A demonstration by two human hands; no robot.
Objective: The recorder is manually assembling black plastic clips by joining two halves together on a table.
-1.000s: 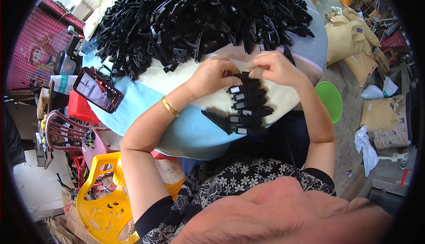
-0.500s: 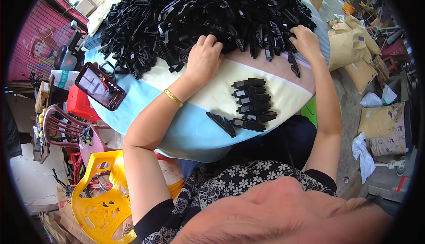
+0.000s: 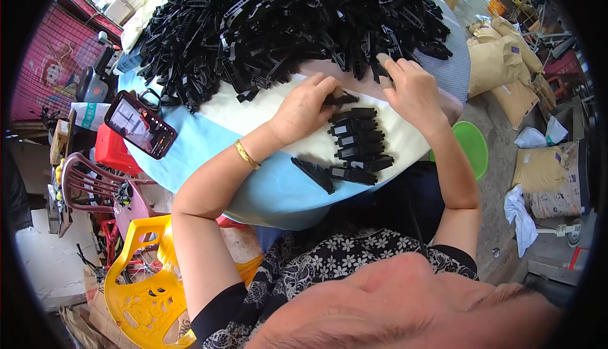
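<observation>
Head view: the left hand (image 3: 303,110) pinches a small black plastic clip (image 3: 340,98) above the neat row of black plastic clips (image 3: 358,143) near the round cloth-covered table's (image 3: 209,140) front edge. The right hand (image 3: 413,89), fingers spread loosely, touches the big heap of black plastic clips (image 3: 285,20).

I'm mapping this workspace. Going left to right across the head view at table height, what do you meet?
Dark smartphone with lit screen → left hand → neat row of black plastic clips → right hand → round green plastic basin → tan paper sacks.
</observation>
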